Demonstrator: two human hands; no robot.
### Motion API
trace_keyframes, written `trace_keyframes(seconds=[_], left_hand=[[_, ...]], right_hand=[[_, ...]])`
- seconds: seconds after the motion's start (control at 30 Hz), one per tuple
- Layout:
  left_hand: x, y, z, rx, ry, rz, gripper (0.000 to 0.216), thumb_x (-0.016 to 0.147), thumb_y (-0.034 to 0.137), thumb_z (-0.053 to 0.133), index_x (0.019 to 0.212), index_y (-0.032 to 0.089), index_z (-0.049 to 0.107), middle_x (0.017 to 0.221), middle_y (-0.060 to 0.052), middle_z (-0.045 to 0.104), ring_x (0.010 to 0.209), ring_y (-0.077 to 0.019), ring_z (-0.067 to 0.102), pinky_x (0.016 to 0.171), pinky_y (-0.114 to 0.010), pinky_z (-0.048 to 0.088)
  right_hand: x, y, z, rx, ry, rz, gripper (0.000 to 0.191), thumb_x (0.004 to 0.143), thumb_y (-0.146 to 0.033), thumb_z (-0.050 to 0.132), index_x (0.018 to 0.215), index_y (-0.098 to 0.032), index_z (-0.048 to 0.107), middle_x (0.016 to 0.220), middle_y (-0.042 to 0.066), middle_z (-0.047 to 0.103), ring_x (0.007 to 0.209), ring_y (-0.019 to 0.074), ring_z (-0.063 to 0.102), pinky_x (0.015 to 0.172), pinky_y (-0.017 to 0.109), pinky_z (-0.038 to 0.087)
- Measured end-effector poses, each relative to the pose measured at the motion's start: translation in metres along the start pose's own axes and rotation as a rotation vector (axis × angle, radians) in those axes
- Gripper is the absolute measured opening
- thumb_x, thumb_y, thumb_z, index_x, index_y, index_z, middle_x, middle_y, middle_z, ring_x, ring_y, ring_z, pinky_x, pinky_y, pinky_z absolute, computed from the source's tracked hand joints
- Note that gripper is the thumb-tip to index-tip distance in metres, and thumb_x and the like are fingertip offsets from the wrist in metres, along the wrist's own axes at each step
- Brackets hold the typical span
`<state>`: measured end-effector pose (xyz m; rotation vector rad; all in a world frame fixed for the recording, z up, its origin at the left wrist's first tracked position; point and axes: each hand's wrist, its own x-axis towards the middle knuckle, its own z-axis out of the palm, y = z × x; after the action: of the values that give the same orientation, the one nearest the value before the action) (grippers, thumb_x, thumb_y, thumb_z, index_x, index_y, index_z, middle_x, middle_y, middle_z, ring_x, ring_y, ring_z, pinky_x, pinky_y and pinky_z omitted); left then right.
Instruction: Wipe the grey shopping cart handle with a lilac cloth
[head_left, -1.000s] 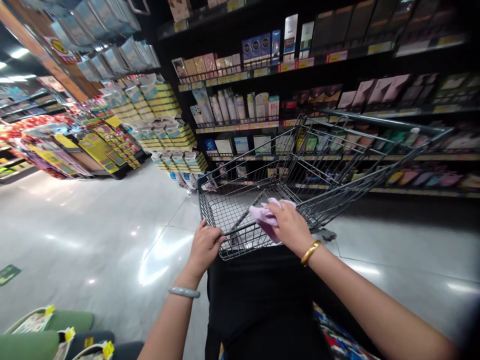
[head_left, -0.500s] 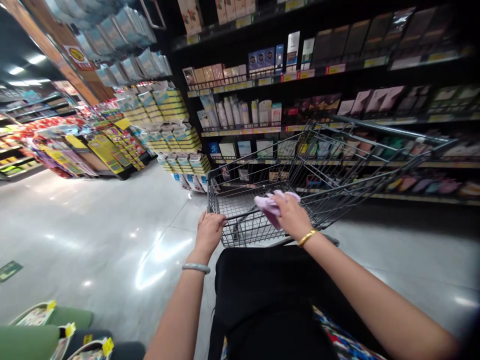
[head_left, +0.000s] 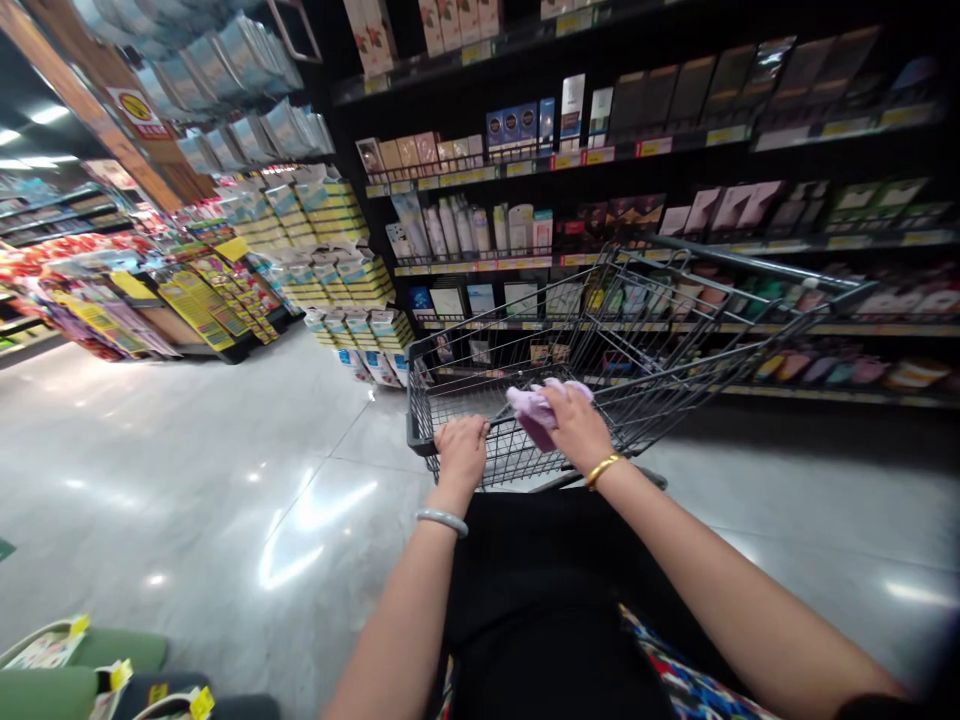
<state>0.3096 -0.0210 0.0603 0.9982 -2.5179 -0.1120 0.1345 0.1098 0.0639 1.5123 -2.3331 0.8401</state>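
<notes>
A dark wire shopping cart (head_left: 652, 385) stands sideways in front of me, its handle end to the right. My left hand (head_left: 461, 450) is closed over the near top rim, a little right of the cart's front corner; a grey bangle circles that wrist. Farther right along the same rim, my right hand (head_left: 577, 425) grips a crumpled light-purple cloth (head_left: 534, 412). The cloth hangs over the rim, and its part under the palm is hidden. A gold bracelet is on the right wrist.
Behind the cart runs a dark shelf (head_left: 480, 265) with boxes and bottles. Hanging yellow-striped packs (head_left: 349, 275) are at its left end. A display stand (head_left: 199, 310) is farther left. Green bins (head_left: 127, 650) stand at the lower left on the shiny floor (head_left: 195, 500).
My left hand has slid right along the rim, away from the cart's corner and closer to the cloth. My right hand still grips the cloth in nearly the same place.
</notes>
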Motion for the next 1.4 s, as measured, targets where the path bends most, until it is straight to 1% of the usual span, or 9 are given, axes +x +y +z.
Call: trace_keyframes(seconds=[0.13,0.27,0.37,0.5,0.63,0.87,1.2,1.3,1.4], left_hand=[[0.004,0.000,0.001,-0.001,-0.001,-0.023,0.027,0.100,0.033,0.043,0.087,0.026,0.066,0.091,-0.003,0.070,0.094,-0.0215,0.056,0.089,-0.039,0.029],[0.012,-0.004,0.001,0.005,-0.024,-0.004,0.024,0.097,0.029,0.046,0.086,0.025,0.066,0.089,-0.003,0.069,0.093,-0.0214,0.056,0.085,-0.038,0.029],[0.019,-0.009,0.001,0.009,-0.034,0.008,0.024,0.098,0.030,0.046,0.086,0.025,0.066,0.088,-0.003,0.069,0.092,-0.0210,0.056,0.083,-0.037,0.029],[0.027,-0.012,0.004,0.010,-0.038,0.017,0.027,0.100,0.034,0.044,0.085,0.026,0.065,0.087,-0.002,0.069,0.091,-0.0204,0.055,0.084,-0.037,0.028],[0.033,-0.013,0.008,0.019,-0.036,0.020,0.027,0.100,0.034,0.043,0.086,0.026,0.065,0.087,-0.002,0.069,0.090,-0.0209,0.055,0.082,-0.037,0.028],[0.034,-0.015,0.009,0.030,-0.043,0.023,0.026,0.100,0.034,0.043,0.091,0.027,0.066,0.094,-0.002,0.070,0.094,-0.0211,0.056,0.086,-0.037,0.029],[0.023,-0.011,0.008,0.032,-0.022,0.002,0.024,0.100,0.030,0.042,0.097,0.028,0.066,0.098,-0.002,0.071,0.097,-0.0209,0.056,0.088,-0.038,0.031],[0.021,-0.011,0.008,0.044,-0.010,0.006,0.026,0.101,0.032,0.041,0.096,0.028,0.066,0.097,-0.002,0.070,0.096,-0.0211,0.056,0.088,-0.038,0.031],[0.019,-0.011,0.010,0.048,-0.006,0.008,0.024,0.100,0.030,0.043,0.096,0.028,0.066,0.097,-0.002,0.071,0.096,-0.0217,0.056,0.087,-0.038,0.031]], right_hand=[[-0.003,-0.003,-0.002,0.005,0.127,0.106,0.043,0.085,-0.015,0.056,0.127,-0.021,0.061,0.139,0.013,0.053,0.125,0.0301,0.047,0.106,0.045,0.043],[-0.007,-0.031,0.011,0.081,0.066,-0.147,0.029,0.087,-0.015,0.056,0.112,-0.022,0.069,0.128,0.013,0.060,0.117,0.0285,0.050,0.102,0.041,0.044],[-0.013,-0.015,0.018,0.085,0.026,-0.265,0.027,0.088,-0.015,0.055,0.108,-0.023,0.071,0.121,0.012,0.063,0.110,0.0275,0.051,0.099,0.042,0.045],[-0.021,0.024,0.025,0.072,0.103,-0.123,0.032,0.083,-0.006,0.055,0.107,-0.020,0.071,0.116,0.012,0.063,0.107,0.0271,0.051,0.097,0.042,0.045],[-0.021,0.016,0.050,0.135,0.144,-0.085,0.031,0.080,-0.010,0.063,0.108,-0.020,0.072,0.121,0.013,0.058,0.109,0.0284,0.049,0.097,0.043,0.045],[-0.032,0.015,0.097,0.191,-0.021,-0.262,0.027,0.088,-0.011,0.055,0.102,-0.024,0.074,0.115,0.009,0.063,0.103,0.0226,0.053,0.096,0.040,0.044],[-0.005,-0.033,0.086,0.213,0.018,-0.409,0.024,0.095,-0.019,0.053,0.103,-0.026,0.075,0.117,0.010,0.063,0.099,0.0229,0.051,0.092,0.039,0.045],[-0.010,-0.028,0.085,0.209,-0.002,-0.463,0.023,0.094,-0.019,0.055,0.096,-0.026,0.076,0.111,0.008,0.065,0.093,0.0215,0.051,0.087,0.036,0.047],[-0.013,-0.019,0.061,0.213,0.104,-0.366,0.023,0.093,-0.021,0.054,0.098,-0.025,0.076,0.114,0.009,0.062,0.099,0.0234,0.051,0.091,0.039,0.046]])
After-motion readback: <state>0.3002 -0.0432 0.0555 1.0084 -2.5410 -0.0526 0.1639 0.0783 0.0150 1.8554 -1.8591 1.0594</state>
